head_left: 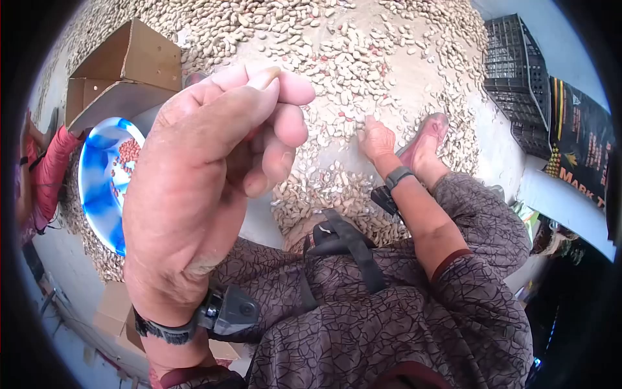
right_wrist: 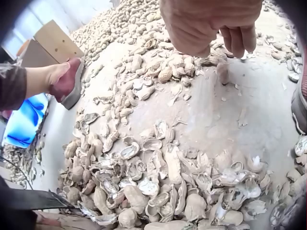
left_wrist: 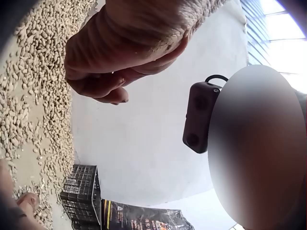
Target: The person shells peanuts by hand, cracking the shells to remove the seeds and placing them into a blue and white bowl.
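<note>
Two bare hands show: the left hand [head_left: 194, 149], raised left of center, curls narrowly, thumb meeting forefinger (whether it holds anything, I cannot tell). The right hand [head_left: 378, 140] reaches low among unshelled peanuts [head_left: 353, 57], its grip unclear. Reddish peanut kernels [head_left: 128, 152] lie in the blue-and-white basin [head_left: 92, 185], left of the frame.

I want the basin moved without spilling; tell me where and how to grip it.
Probably grip the basin by its left rim in the head view, from above, thumb inside, fingers outside. That rim is exposed, and the kernels lie inward of it; the wide, open top suggests keeping it level.
</note>
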Demonstrator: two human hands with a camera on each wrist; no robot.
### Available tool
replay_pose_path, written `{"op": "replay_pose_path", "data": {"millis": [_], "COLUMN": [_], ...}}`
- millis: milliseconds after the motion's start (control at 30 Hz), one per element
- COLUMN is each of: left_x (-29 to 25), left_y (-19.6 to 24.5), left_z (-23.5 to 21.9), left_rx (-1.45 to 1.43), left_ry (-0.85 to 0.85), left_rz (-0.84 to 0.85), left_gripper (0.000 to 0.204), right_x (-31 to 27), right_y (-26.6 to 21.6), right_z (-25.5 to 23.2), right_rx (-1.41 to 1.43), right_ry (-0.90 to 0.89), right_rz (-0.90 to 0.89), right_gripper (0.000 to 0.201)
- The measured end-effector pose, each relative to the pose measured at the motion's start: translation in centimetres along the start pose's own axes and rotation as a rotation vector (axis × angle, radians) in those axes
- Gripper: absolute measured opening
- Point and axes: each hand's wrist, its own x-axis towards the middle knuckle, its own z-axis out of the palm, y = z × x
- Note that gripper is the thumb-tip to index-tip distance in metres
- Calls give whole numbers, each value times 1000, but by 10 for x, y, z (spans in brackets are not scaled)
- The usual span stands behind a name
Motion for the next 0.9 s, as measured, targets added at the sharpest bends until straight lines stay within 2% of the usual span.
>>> {"op": "replay_pose_path", "data": {"millis": [67,100,167,267,333,400,433,467,500,567,600,667,700,767,900], "left_x": [0,-2,-3,-6,-10,-12,-12,-13,-14,-18,-18,-19,-19,-18,-20], "left_y": [-1,0,1,4,7,4,-1,-4,-1,10,12,13,14,15,13], "left_z": [2,1,1,2,7,8,8,6,6,6,7,9,7,3,1], "left_rx": [-10,-38,-31,7,15,22,16,8,5,71,69,112,108,89,49], "left_ry": [-24,-32,-14,5,46,89,-36,-159,-156,68,72,118,121,23,21], "left_rz": [5,6,13,8,-16,-50,108,263,259,40,38,97,97,107,115], "left_gripper": [23,23,23,22,22,23,23,24,24,26,26,27,27,28,28], "right_x": [5,1,3,-26,-42,-52,-57,-55,-46,-25,-22,-19,-18,-16,-11], "right_y": [-7,-3,-11,-44,-53,-61,-62,-59,-54,-46,-50,-65,-62,-54,-37], "right_z": [5,6,31,21,36,44,48,55,66,80,62,4,3,0,3], "right_rx": [124,96,221,198,119,147,177,178,276,468,468,702,697,826,848], "right_ry": [-47,-49,-25,-275,-501,-531,-565,-576,-470,-249,-254,-753,-756,-696,-659], "right_rz": [-52,-48,-160,-221,-478,-516,-552,-549,-559,-577,-578,51,51,75,160], "right_gripper": [32,32,30,26,30,26,23,23,19,13,13,12,12,13,14]}}
